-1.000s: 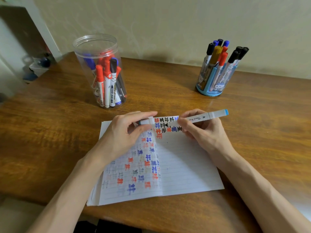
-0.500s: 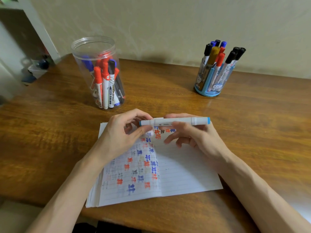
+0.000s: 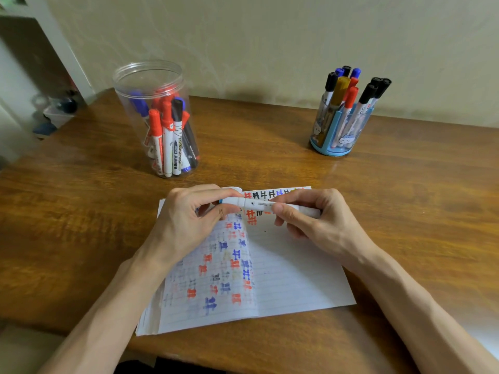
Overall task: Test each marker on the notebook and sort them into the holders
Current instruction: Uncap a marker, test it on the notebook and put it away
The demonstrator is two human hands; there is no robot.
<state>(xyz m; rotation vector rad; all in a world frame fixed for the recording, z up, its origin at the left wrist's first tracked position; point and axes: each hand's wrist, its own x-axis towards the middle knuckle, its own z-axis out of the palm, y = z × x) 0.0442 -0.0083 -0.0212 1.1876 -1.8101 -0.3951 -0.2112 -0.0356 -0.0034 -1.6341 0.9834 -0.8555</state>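
The open notebook point(image 3: 283, 287) lies at 6 o'clock on the wooden table point(image 3: 81, 225), its near left corner close to the front edge. Bare wood stretches wide at 9 and at 3 o'clock. Over the notebook's far end both hands hold one white marker point(image 3: 258, 204) level and crosswise. The left hand point(image 3: 186, 222) pinches the left cap between thumb and fingers. The right hand point(image 3: 321, 222) has its fingers curled round the barrel.

Half a second ago the marker's blue right tip stuck out past the right hand. Now the hand covers that tip, and a sliver of blue shows only by the left fingers.

Further back, well apart from the hands, a clear jar point(image 3: 151, 85) at 11 o'clock holds red, black and blue markers point(image 3: 168, 136) standing below its rim. At 1 o'clock, near the wall point(image 3: 270, 36), a blue holder point(image 3: 337, 149) carries more. Their caps rise above its rim: black, red, blue and one mustard-yellow.
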